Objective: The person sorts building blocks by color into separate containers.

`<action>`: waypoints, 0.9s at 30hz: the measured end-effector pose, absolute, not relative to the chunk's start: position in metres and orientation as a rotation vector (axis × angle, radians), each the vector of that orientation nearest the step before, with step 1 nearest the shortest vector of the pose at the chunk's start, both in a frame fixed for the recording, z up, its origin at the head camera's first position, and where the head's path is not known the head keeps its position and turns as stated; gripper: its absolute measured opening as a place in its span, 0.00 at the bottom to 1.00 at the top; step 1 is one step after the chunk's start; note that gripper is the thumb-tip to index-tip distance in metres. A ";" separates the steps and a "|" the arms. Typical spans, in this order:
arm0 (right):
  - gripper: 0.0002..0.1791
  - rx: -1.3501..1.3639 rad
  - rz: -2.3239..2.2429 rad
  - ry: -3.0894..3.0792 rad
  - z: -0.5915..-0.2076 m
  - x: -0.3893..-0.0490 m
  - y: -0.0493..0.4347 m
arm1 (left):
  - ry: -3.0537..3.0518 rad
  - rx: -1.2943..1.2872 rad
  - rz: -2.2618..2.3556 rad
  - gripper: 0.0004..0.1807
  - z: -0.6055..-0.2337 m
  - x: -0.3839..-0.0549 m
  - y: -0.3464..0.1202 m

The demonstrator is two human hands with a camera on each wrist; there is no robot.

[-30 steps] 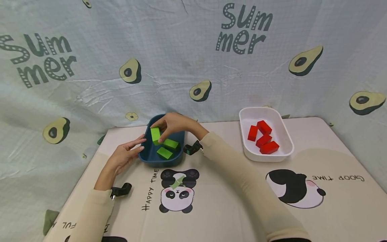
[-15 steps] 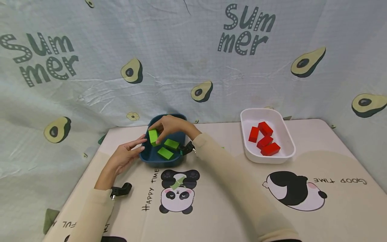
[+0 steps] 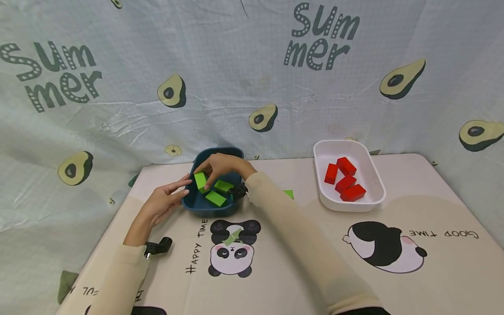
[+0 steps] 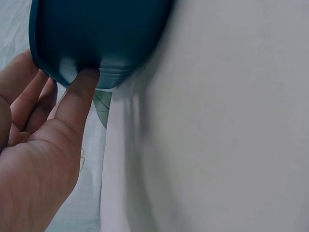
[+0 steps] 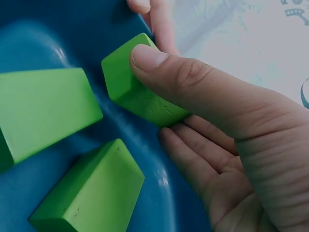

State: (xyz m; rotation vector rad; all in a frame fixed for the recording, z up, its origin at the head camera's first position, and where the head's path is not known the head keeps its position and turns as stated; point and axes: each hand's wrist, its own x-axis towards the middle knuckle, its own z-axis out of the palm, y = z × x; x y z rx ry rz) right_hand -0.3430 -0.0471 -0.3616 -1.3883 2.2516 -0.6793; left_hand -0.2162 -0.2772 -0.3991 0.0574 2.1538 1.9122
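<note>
My right hand (image 3: pixel 222 166) pinches a green block (image 3: pixel 201 181) between thumb and fingers, inside the dark blue plastic container (image 3: pixel 210 213). The right wrist view shows the thumb flat on this block (image 5: pixel 137 92), with fingertips on its other side. Two more green blocks, one nearer the hand (image 3: pixel 224 186) and one in front (image 3: pixel 215 198), lie on the container's floor. At the container's left side, my left hand (image 3: pixel 161 202) holds the rim. Its thumb presses the wall in the left wrist view, and the other fingers are partly hidden behind the edge.
A white container (image 3: pixel 350 206) with several red blocks (image 3: pixel 353 193) stands at the right. Another green block (image 3: pixel 289 194) lies on the table, partly hidden behind the right sleeve (image 3: pixel 299 236). A printed fabric backdrop (image 3: pixel 220 65) rises behind the table.
My right hand has lowered the green block slightly within the blue container. The right forearm has shifted left, uncovering part of a green block on the table. The left hand stays put.
</note>
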 end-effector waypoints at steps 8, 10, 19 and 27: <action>0.38 -1.384 -0.670 2.240 -0.367 -0.344 -0.050 | 2.156 0.050 1.908 0.32 -0.398 -0.214 -0.278; 0.37 -1.379 -0.670 2.239 -0.369 -0.344 -0.051 | 2.166 0.053 1.898 0.32 -0.398 -0.215 -0.278; 0.34 -1.316 -0.650 2.224 -0.372 -0.343 -0.058 | 2.186 0.072 1.870 0.34 -0.401 -0.213 -0.279; 0.31 -1.294 -0.648 2.215 -0.372 -0.343 -0.059 | 2.178 0.067 1.885 0.33 -0.400 -0.215 -0.279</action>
